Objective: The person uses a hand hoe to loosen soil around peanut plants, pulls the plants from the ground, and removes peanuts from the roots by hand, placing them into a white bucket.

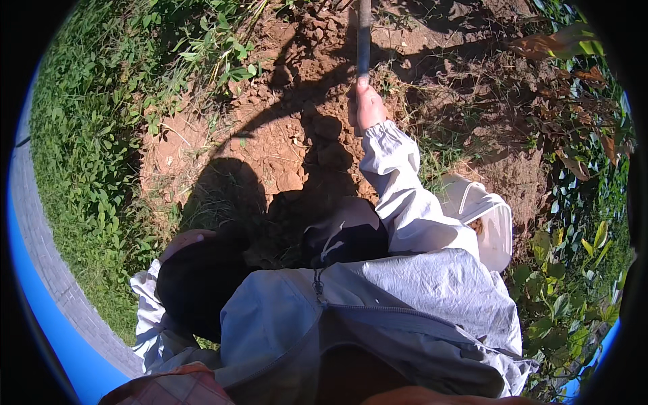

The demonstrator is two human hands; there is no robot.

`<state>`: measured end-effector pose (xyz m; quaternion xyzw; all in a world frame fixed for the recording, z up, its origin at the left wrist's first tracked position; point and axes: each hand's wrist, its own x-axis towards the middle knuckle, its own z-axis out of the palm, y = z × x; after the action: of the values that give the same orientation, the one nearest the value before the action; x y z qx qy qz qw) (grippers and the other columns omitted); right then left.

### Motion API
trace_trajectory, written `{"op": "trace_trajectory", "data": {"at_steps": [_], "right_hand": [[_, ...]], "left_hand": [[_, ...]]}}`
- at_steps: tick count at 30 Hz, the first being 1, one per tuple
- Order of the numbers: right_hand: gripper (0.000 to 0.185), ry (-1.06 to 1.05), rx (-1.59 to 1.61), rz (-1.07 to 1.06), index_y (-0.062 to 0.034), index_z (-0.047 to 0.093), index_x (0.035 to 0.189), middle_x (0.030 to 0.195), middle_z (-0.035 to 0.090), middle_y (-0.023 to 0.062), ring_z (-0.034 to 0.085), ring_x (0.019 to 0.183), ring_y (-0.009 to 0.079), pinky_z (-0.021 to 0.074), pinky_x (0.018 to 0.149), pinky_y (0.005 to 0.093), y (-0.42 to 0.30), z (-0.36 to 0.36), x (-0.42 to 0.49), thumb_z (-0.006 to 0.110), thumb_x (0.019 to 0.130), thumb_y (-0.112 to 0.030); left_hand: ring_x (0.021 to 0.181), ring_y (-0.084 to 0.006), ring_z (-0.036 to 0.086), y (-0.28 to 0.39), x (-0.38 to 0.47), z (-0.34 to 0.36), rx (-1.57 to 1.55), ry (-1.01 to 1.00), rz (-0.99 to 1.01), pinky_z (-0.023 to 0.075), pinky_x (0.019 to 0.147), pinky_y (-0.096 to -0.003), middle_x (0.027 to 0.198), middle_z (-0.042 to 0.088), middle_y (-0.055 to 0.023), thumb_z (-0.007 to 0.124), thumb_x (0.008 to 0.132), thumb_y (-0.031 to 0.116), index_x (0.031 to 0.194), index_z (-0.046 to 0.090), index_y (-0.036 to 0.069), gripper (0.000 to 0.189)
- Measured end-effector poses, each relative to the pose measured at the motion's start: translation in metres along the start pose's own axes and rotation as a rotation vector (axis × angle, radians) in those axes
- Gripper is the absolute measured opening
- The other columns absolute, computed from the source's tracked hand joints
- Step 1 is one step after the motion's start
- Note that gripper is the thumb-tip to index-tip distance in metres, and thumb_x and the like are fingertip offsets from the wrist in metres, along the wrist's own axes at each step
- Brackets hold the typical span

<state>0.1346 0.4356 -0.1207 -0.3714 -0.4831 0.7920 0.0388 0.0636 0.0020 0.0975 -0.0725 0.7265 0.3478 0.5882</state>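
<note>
My right hand [371,104], in a light sleeve, grips the end of a long, straight tool handle [363,43]. The handle runs away from me past the top of the view, and its working end is not seen. Below it lies broken reddish-brown soil [324,55] with clods, partly in shadow. My left hand [188,240] rests against my dark-trousered left knee [197,283]; only part of it shows, and its fingers are hard to make out.
A white plastic container [493,228] lies beside my right forearm, with something brownish inside. Dense green plants [91,152] border the soil on the left. Leafy plants [557,293] and dry brown leaves [590,76] are at the right. A grey paved strip [55,223] curves along the far left.
</note>
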Motion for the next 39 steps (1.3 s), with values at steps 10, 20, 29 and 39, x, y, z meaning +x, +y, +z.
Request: {"op": "trace_trajectory", "data": {"at_steps": [10, 20, 29, 39], "right_hand": [[0.048, 0.101, 0.085, 0.574, -0.0089, 0.053, 0.08, 0.05, 0.04, 0.0004, 0.037, 0.035, 0.0129, 0.0284, 0.033, 0.0293, 0.064, -0.063, -0.069, 0.044, 0.088, -0.056], [0.033, 0.265, -0.192, 0.035, -0.0052, 0.053, 0.091, 0.056, 0.041, -0.0037, 0.035, 0.041, 0.0052, 0.0269, 0.036, 0.021, -0.096, -0.068, -0.088, 0.047, 0.094, -0.038], [0.045, 0.357, -0.878, 0.013, -0.0005, 0.053, 0.097, 0.076, 0.06, 0.0191, 0.059, 0.07, 0.0348, 0.0452, 0.064, 0.0423, 0.012, 0.029, 0.086, 0.043, 0.092, -0.044], [0.029, 0.35, -0.181, 0.257, -0.0077, 0.052, 0.092, 0.057, 0.041, -0.0048, 0.033, 0.04, 0.0061, 0.0279, 0.036, 0.0225, 0.024, -0.019, -0.083, 0.044, 0.095, -0.035]], "left_hand": [[0.107, -0.0275, 0.051, 0.106, 0.058, 0.001, 0.896, -0.268, 0.531, 0.0378, 0.094, -0.0354, 0.113, 0.055, -0.0127, 0.055, 0.087, 0.023, 0.12, 0.053, 0.006, 0.037], [0.115, -0.0347, 0.045, 0.208, 0.282, 0.015, 1.276, 0.435, 0.854, 0.0353, 0.098, -0.0409, 0.128, 0.045, -0.0179, 0.061, 0.08, 0.024, 0.138, 0.03, 0.01, 0.068], [0.118, -0.024, 0.044, 0.255, 0.375, -0.14, 0.334, 0.474, 0.839, 0.0383, 0.097, -0.036, 0.13, 0.043, -0.0156, 0.065, 0.081, 0.036, 0.132, 0.034, 0.0, 0.07], [0.12, -0.028, 0.046, 0.256, 0.371, -0.163, -0.362, 0.161, 0.675, 0.0395, 0.098, -0.0444, 0.147, 0.021, -0.0098, 0.035, 0.097, 0.038, 0.142, 0.016, 0.005, 0.059]]}}
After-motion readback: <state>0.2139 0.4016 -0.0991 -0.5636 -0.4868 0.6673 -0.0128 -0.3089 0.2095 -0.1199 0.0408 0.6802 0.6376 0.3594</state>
